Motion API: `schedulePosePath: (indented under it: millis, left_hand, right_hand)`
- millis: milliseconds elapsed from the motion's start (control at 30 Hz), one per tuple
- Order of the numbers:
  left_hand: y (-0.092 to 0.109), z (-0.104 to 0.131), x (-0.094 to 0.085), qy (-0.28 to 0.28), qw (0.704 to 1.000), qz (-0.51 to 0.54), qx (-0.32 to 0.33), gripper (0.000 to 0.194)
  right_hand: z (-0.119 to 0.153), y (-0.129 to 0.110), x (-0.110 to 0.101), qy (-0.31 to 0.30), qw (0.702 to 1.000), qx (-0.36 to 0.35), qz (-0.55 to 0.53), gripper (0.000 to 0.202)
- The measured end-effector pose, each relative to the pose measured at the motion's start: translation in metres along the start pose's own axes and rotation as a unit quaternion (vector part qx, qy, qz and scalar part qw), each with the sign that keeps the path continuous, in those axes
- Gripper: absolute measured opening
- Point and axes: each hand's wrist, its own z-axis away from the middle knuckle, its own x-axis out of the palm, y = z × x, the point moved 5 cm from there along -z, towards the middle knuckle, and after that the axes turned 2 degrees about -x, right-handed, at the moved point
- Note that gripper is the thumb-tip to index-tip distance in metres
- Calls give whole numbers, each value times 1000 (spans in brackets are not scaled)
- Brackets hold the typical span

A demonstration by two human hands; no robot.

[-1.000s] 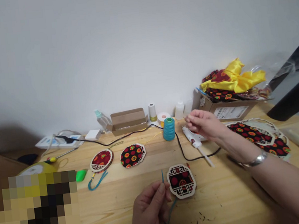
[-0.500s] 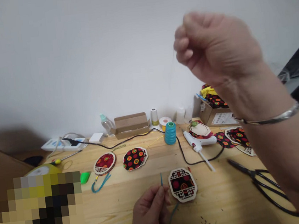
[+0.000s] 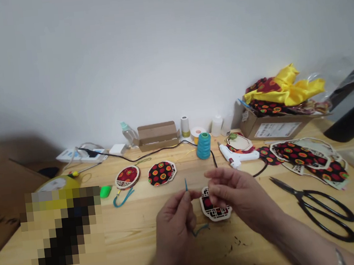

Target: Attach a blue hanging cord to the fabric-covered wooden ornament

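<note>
My left hand pinches a blue cord between thumb and forefinger; its short end points up and its loose tail trails below the fist. Beside it is my right hand, thumb and fingers brought together, the fingertips close to the left ones. Whatever it pinches is too fine to make out now. Behind the right fingers lies a wooden-framed ornament with dark red-patterned fabric and lattice cutouts, partly covered. A blue thread cone stands farther back.
Black scissors lie at the right. A white glue gun with a black cable rests behind my right hand. Framed fabric pieces lie around the table. A cardboard box with yellow cloth stands back right; an opened small box is by the wall.
My right hand has come down from high up, where a fine thread hung from it, to beside my left hand. The left hand keeps its pinch on the cord. The view has shifted slightly.
</note>
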Motion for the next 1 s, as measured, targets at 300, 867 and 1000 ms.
schedulePosePath:
  millis: [300, 867, 1000]
  left_hand:
    - [-24, 5, 16, -31, 998, -25, -43, 19]
    - [-19, 1, 18, -15, 999, -33, -27, 13]
    - [-15, 1, 13, 0, 1000, -23, -13, 10]
  right_hand:
    - [10, 28, -17, 65, 997, -1, -28, 32]
    - [4, 23, -42, 148, 988, -28, -41, 25]
    - [3, 19, -50, 169, 984, -44, -36, 23]
